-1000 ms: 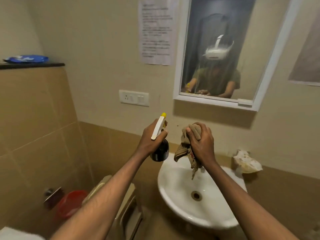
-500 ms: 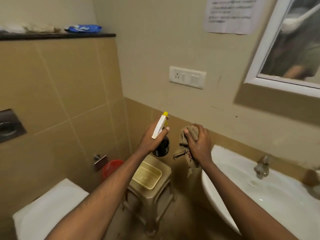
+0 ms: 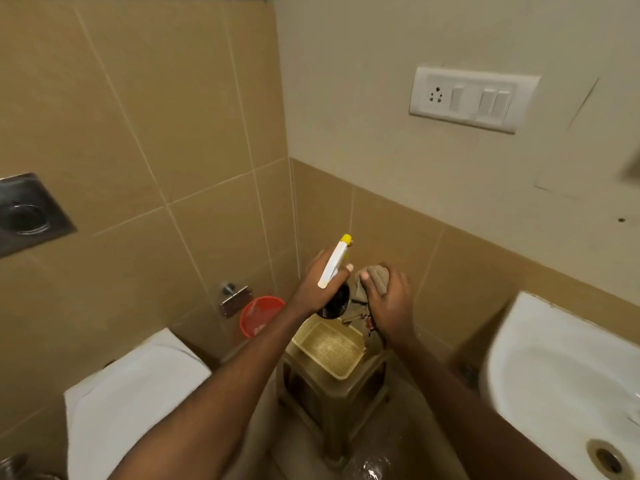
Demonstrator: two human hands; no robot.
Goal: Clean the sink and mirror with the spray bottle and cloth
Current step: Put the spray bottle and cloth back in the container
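Spray bottle (image 3: 334, 271) above basket (image 3: 329, 348), stool (image 3: 332, 386), sink (image 3: 554, 375) right

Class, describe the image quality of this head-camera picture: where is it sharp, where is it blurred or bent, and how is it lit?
Head view: warm, dim indoor light; the switch plate and the spray bottle in the left hand are fairly sharp; the far right edge above the sink smears with motion blur; wide-angle distortion bows the tile lines; a soft glare shows on the floor at the bottom.
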